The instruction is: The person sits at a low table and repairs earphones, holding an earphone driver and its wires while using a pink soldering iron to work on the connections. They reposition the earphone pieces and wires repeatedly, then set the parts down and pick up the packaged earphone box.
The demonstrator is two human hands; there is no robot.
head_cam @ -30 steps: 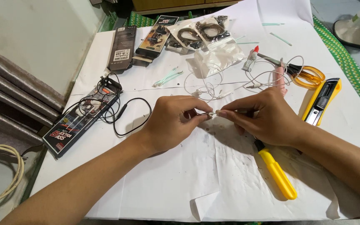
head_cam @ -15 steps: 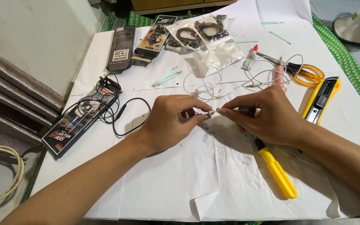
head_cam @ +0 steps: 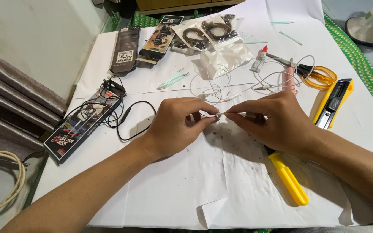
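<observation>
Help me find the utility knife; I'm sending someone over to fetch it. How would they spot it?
Start at the white paper sheet covering the table and go to its right edge, just beyond the right hand. The utility knife lies there at a slant, below the orange-handled scissors. It alone has a flat yellow body with a black slider.

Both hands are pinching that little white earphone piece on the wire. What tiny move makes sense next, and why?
Probably ease the fingertips apart slightly: the left hand and right hand both pinch the small white piece where they meet, hiding it.
</observation>
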